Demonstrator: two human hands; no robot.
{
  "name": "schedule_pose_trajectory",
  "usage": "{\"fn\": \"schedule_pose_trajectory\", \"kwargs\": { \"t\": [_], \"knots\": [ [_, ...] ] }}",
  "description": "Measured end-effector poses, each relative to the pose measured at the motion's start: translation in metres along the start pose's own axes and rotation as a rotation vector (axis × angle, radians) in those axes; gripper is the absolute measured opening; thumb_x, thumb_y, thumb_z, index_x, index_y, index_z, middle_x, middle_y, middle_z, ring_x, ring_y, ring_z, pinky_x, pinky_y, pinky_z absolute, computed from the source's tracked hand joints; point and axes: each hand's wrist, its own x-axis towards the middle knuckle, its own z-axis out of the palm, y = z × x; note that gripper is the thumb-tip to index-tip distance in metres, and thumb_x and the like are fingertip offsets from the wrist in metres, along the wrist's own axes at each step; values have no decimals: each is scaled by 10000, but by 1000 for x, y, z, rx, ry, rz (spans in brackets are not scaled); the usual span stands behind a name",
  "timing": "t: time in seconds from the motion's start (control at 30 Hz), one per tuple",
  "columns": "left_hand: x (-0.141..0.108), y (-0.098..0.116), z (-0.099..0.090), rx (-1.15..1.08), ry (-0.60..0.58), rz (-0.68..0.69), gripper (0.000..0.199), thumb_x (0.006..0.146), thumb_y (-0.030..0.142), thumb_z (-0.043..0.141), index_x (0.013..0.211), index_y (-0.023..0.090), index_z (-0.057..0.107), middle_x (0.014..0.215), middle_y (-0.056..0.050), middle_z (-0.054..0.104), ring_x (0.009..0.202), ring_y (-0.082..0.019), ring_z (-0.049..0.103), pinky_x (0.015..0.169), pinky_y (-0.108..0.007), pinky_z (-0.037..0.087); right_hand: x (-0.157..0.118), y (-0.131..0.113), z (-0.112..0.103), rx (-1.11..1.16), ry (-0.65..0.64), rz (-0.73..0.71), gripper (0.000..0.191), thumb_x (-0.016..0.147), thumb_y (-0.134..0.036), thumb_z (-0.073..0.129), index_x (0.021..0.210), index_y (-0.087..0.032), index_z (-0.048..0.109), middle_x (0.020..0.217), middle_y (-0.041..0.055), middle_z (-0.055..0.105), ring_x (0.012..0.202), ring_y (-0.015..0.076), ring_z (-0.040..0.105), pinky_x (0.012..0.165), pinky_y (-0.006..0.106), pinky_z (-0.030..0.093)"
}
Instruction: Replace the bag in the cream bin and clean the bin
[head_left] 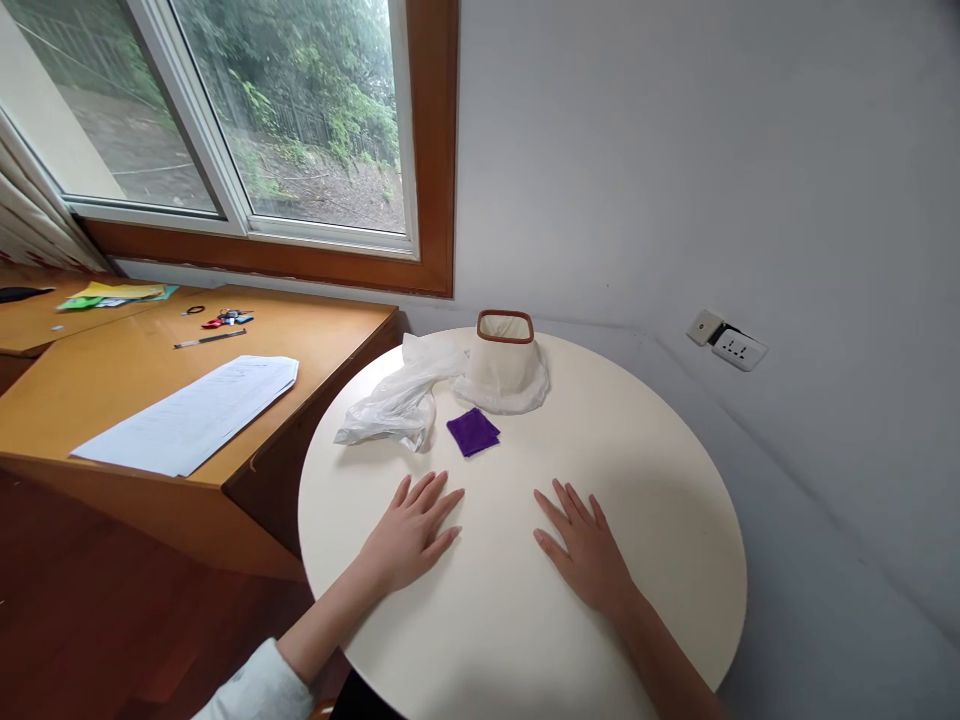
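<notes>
My left hand point(411, 532) lies flat on the round white table point(517, 630), palm down with its fingers apart. My right hand point(583, 548) rests the same way to the right, holding nothing. Just beyond my left fingertips is a folded purple cloth point(474, 432). Behind it stands a small bin point(505, 362) with a brown rim, lined with a whitish plastic bag that spreads around its base. A crumpled white plastic bag point(397, 400) lies to the left of the bin, apart from my hands.
A wooden desk point(330, 330) stands to the left, bearing paper sheets point(195, 415), a pen point(210, 339), keys point(234, 317) and coloured papers point(116, 292). A window point(292, 110) is above it. The wall point(675, 150) with a socket point(739, 348) borders the table's right side.
</notes>
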Motion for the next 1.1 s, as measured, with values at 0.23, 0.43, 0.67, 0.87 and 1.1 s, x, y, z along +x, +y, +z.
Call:
{"fn": "schedule_pose_trajectory", "kwargs": {
  "t": [0.23, 0.43, 0.67, 0.87, 1.1],
  "knots": [
    [6, 8, -2, 31, 22, -40, 425, 893, 410, 344, 1295, 295, 419, 1387, -80, 400, 1293, -298, 311, 1038, -562, 229, -1, 0, -2, 21, 24, -16, 527, 901, -533, 201, 1397, -353, 215, 1487, -9, 180, 1368, 204, 145, 1099, 479, 126],
    [44, 22, -14, -98, 119, -113, 341, 879, 291, 338, 1158, 215, 518, 1109, -108, 559, 972, -237, 555, 859, -430, 446, 1, 0, -5, 48, 33, -20, 521, 896, -546, 209, 1385, -369, 245, 1481, -13, 198, 1363, 202, 169, 1098, 478, 137],
    [109, 28, -22, -244, 261, -42, 293, 862, 264, 362, 1080, 204, 549, 1076, -97, 585, 953, -222, 569, 842, -375, 469, 2, 0, -8, 72, 41, -14, 515, 892, -551, 217, 1372, -376, 281, 1471, -19, 229, 1361, 204, 175, 1099, 479, 150],
    [131, 16, 9, -214, 202, -64, 374, 851, 255, 376, 1194, 170, 500, 1212, -131, 549, 1121, -253, 511, 960, -445, 400, 5, 2, -5, 91, 41, -21, 504, 891, -545, 243, 1366, -385, 294, 1469, -26, 225, 1355, 219, 195, 1095, 484, 174],
    [130, -11, 16, -187, 185, -83, 374, 832, 239, 385, 1160, 157, 545, 1240, -144, 536, 1168, -266, 479, 1027, -491, 318, 6, 5, 3, 93, 72, -36, 477, 896, -499, 288, 1356, -377, 324, 1460, -22, 260, 1340, 239, 243, 1083, 499, 205]
  ]
}}
